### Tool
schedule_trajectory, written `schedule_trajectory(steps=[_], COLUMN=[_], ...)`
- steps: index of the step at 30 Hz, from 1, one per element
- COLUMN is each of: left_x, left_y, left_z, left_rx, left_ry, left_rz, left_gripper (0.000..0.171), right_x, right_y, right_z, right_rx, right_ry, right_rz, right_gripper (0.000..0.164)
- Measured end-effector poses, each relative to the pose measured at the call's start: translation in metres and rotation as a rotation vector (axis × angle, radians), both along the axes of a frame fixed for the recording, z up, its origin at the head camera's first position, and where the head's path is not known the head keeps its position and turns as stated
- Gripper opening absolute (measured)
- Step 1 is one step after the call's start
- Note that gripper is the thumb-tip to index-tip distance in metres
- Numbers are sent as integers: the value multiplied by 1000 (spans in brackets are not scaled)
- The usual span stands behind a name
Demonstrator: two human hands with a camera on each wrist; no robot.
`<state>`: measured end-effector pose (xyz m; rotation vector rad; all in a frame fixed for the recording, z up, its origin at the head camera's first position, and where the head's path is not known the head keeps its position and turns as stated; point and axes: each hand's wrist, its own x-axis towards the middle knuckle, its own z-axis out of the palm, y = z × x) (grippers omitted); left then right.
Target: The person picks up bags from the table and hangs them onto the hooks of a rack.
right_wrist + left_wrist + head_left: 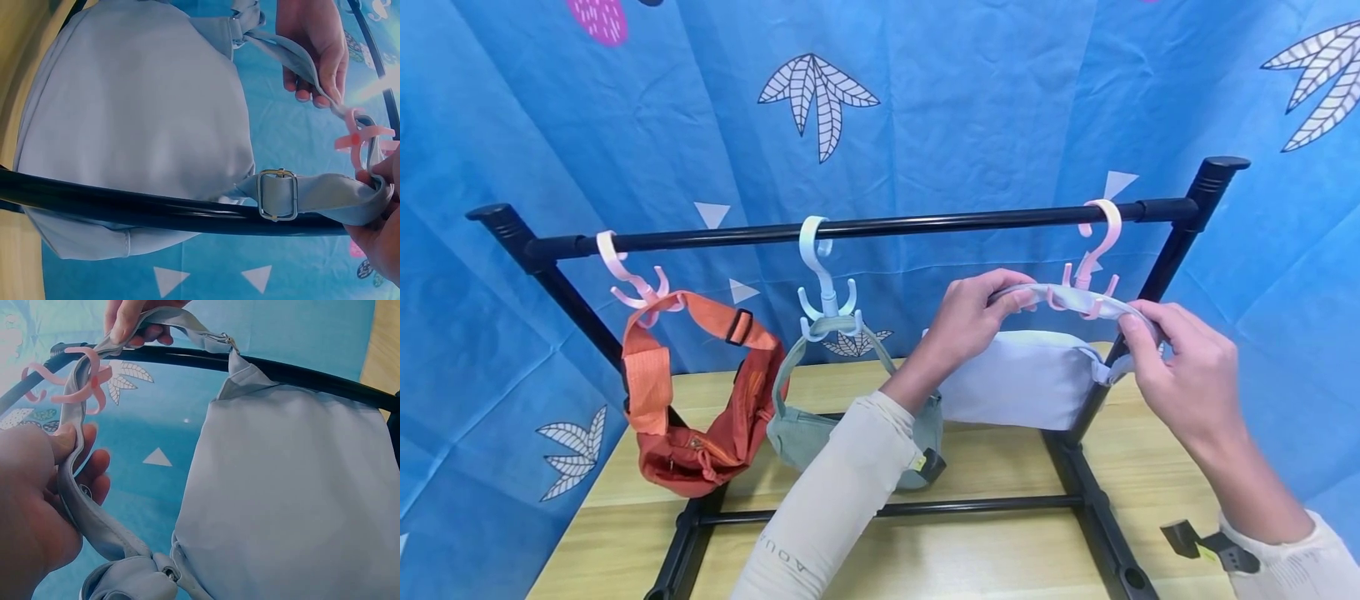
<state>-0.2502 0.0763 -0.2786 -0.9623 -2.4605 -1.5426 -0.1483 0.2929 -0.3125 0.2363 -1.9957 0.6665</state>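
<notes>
A pale grey-blue bag (1017, 379) hangs at the right of the rack below its strap (1037, 292). My left hand (976, 312) pinches the strap on one side, and my right hand (1183, 358) pinches it on the other. Between the two hands, the strap lies across the prongs of a pink hook (1101, 250) on the top bar. A metal buckle (278, 195) shows on the strap in the right wrist view, close to the right hand. In the left wrist view the left thumb presses the strap against the fingers.
A black rack (917, 223) stands on a wooden table (985, 542) before a blue patterned curtain (970, 100). An orange-red bag (700, 450) hangs at left from another pink hook (632, 279). A green bag (805, 433) hangs mid-bar from a light blue hook (827, 292), partly behind the left arm.
</notes>
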Motion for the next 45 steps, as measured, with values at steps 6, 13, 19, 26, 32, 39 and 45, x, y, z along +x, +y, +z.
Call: schedule_trajectory(steps=[6, 13, 19, 26, 32, 39, 45], left_x=[1, 3, 7, 11, 14, 18, 21], left_y=[-2, -4, -7, -11, -15, -19, -23], left_z=[-3, -6, -11, -16, -18, -24, -30], left_rx=[5, 15, 41, 56, 38, 46, 52], left_ry=[2, -7, -18, 17, 17, 34, 58], left_rz=[13, 10, 14, 33, 54, 66, 67], left_gripper=[25, 25, 27, 30, 30, 31, 32], right_x=[1, 3, 4, 6, 8, 8, 8], right_y=[-2, -5, -6, -9, -10, -13, -16], right_z=[-3, -6, -10, -12, -15, -18, -20], right_rx=[3, -19, -28, -51, -78, -77, -79], right_ry=[-22, -56, -81, -140, -166, -153, -151], right_rz=[4, 20, 30, 40, 45, 45, 25], right_gripper=[20, 21, 22, 23, 23, 22, 26])
